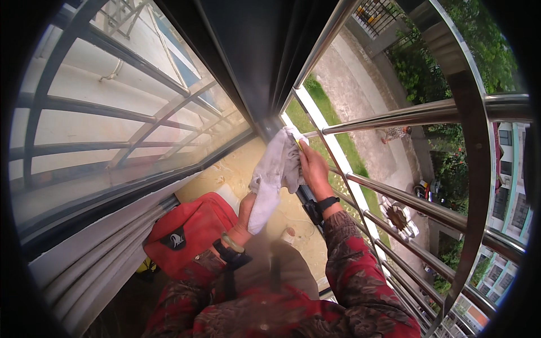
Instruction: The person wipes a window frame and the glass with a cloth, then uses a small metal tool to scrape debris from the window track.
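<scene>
A greyish-white cloth [270,177] is bunched in front of me at the foot of the dark window frame post [253,55]. My left hand [242,217] is under the cloth's lower end, its fingers mostly hidden by the fabric. My right hand [313,167] grips a thin yellow item [299,143] at the cloth's upper right edge, with the cloth between it and the post. What the yellow item is, I cannot tell. Both wrists wear black bands, and the left one also has a pale bangle [232,243].
A red bag [190,232] stands at lower left on the yellowish stone sill [211,175], beside a white curtain [114,249]. Window glass [127,84] fills the left. Stainless steel railing bars [405,203] run along the right, with ground and a person [396,133] far below.
</scene>
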Demonstrator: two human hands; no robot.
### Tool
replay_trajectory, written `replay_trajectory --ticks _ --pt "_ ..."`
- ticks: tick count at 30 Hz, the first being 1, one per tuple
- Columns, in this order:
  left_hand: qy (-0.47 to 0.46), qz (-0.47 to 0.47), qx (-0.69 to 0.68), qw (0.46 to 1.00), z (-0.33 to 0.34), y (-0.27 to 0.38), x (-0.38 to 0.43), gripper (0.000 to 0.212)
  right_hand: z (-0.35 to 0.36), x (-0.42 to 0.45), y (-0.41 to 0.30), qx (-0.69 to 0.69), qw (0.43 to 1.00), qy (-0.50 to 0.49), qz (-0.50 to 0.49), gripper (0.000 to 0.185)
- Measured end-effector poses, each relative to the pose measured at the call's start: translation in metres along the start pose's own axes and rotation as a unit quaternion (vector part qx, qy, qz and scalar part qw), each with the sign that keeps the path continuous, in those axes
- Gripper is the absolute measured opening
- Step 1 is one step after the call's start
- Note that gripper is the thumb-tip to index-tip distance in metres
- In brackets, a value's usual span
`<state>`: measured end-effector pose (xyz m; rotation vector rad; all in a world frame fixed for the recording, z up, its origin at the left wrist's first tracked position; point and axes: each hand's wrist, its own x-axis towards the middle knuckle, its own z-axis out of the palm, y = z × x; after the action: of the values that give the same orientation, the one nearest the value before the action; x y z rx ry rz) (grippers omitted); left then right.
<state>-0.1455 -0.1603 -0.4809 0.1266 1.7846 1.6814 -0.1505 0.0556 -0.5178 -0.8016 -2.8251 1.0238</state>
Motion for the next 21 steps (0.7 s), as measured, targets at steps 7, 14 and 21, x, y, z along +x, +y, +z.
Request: replay_trajectory --ticks 7,14,21 --pt "0.006 -0.171 -0.276 0.946 0.001 -0.018 0.006 0.017 0.025 0.031 -0.019 -0.001 0.989 -0.092 0.115 0.033" --pt "0.013 0.044 -0.026 0.999 -0.002 0.009 0.018 0.023 0.021 0.05 -0.043 -0.074 0.994 -0.075 -0.016 0.034" --pt "-0.022 0.054 0.003 0.998 -0.01 -0.02 0.011 0.018 0.018 0.046 -0.035 -0.075 0.994 -0.076 -0.01 0.034"
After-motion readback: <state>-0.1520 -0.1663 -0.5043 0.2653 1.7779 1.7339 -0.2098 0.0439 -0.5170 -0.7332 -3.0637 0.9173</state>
